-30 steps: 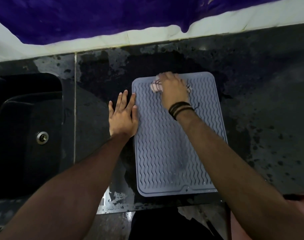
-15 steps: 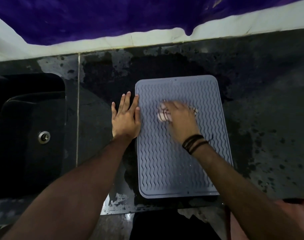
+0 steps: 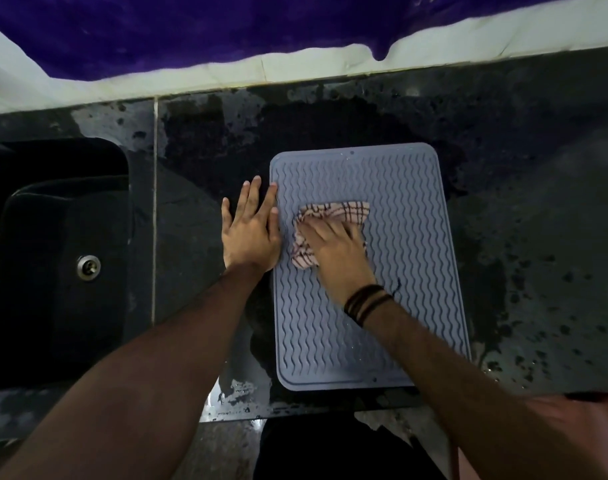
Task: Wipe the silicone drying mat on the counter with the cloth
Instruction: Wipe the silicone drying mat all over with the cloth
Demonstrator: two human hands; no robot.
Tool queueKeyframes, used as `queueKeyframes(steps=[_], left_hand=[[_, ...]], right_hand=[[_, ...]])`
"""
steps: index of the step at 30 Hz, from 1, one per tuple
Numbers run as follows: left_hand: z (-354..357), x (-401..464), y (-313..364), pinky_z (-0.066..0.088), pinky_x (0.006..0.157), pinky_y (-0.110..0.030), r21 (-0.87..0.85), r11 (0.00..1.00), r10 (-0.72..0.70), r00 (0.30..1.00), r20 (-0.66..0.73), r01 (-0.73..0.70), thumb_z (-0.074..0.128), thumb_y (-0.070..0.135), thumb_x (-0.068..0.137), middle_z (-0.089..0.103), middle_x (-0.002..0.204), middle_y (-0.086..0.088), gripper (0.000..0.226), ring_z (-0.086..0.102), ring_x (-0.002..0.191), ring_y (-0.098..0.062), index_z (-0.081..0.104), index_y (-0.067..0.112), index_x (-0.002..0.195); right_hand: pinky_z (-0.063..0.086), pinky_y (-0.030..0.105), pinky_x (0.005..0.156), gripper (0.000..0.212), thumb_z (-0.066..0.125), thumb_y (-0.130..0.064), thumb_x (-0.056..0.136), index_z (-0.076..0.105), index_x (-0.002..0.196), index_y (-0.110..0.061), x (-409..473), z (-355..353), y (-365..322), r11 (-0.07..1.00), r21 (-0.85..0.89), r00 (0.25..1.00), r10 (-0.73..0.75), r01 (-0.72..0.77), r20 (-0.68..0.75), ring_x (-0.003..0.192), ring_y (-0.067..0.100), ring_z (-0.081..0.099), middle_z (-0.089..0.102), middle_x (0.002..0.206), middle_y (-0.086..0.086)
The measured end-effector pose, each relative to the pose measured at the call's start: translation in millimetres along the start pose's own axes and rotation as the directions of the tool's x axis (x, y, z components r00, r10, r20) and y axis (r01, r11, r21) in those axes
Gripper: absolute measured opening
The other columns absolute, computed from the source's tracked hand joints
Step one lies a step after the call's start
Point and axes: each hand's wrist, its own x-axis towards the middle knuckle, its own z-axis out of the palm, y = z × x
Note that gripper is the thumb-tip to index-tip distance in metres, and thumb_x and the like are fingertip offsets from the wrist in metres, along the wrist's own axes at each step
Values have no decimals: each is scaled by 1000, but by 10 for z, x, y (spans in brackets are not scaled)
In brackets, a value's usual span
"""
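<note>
Mat (image 3: 409, 306) under cloth (image 3: 333, 216) pressed by right hand (image 3: 337, 251).

A dark stone counter (image 3: 524, 174) runs across the room, mottled with wet blotches and pale worn patches. Set into its left end is a black sink (image 3: 53, 271) with a round metal drain (image 3: 88, 268) in the basin floor. A thin pale seam (image 3: 154, 209) crosses the counter just right of the sink. Behind it, white wall tiles (image 3: 295, 69) stand under hanging purple fabric (image 3: 226, 26).
</note>
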Motion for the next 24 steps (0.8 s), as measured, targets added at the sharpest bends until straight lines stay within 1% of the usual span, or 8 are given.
queueKeyframes(steps=[2, 4, 7, 9, 14, 16, 19, 24], left_hand=[[-12, -3, 7, 0, 125, -49, -14, 1000, -1, 1000, 0, 1, 23, 35, 109, 14, 168, 2, 51, 5, 155, -15, 23, 30, 160], [-17, -7, 5, 1, 125, -50, -20, 1000, 9, 1000, -6, -9, 24, 35, 109, 15, 168, 1, 51, 6, 155, -16, 24, 29, 159], [-7, 5, -10, 1, 125, -51, -35, 999, 19, 1000, 2, -19, 25, 35, 108, 16, 168, 0, 51, 7, 155, -16, 26, 28, 159], [0, 7, -1, 2, 125, -51, -25, 1000, 19, 1000, 0, -19, 25, 35, 108, 16, 168, 0, 51, 8, 155, -17, 28, 27, 158], [-8, -7, -12, 3, 125, -51, -7, 1000, 24, 1000, 6, -24, 32, 30, 104, 14, 168, 0, 55, 7, 155, -17, 28, 26, 158], [-12, -7, -19, 2, 125, -51, -6, 999, 35, 999, 20, -35, 29, 33, 103, 13, 169, 1, 57, 6, 155, -16, 24, 28, 159], [-11, -4, -11, 0, 125, -51, -25, 999, 29, 999, 20, -29, 18, 38, 106, 12, 169, 1, 54, 5, 155, -16, 23, 29, 159], [-51, 2, -7, -1, 124, -52, -62, 998, 33, 999, 32, -31, 13, 41, 105, 13, 168, -1, 57, 5, 155, -17, 24, 27, 159]], right_hand=[[28, 39, 107, 63, 59, -10, 81, 44, 141, -21, -107, -35, -4, 1000, 9, 998, -27, 27, 64, 129, 22, 41, 47, 142, -1], [30, 41, 108, 64, 63, -10, 79, 45, 139, -22, -58, -138, 3, 997, 75, 996, 9, -16, 88, 130, 23, 42, 49, 141, 0], [36, 45, 107, 68, 67, -7, 75, 45, 138, -20, 243, -303, 4, 978, 133, 982, 174, -163, -71, 127, 26, 46, 51, 137, 3], [37, 45, 106, 69, 67, -7, 76, 43, 140, -17, 546, -357, -17, 969, 131, 963, 228, -210, -144, 128, 27, 46, 50, 139, 5], [29, 43, 113, 56, 50, -9, 89, 39, 143, -16, 838, -122, -176, 988, 44, 989, 146, -147, 22, 136, 23, 37, 42, 147, 3], [26, 43, 114, 57, 53, -10, 86, 42, 142, -16, 647, -53, -181, 990, 30, 991, 135, -135, 3, 134, 24, 38, 45, 145, 3], [27, 43, 113, 59, 59, -12, 81, 47, 138, -19, 287, -33, -175, 995, -6, 995, 103, -103, 5, 130, 24, 43, 50, 140, 2], [27, 39, 110, 60, 59, -14, 82, 45, 140, -21, -202, -73, -284, 995, -14, 985, 100, -99, 141, 130, 22, 43, 49, 142, 0]])
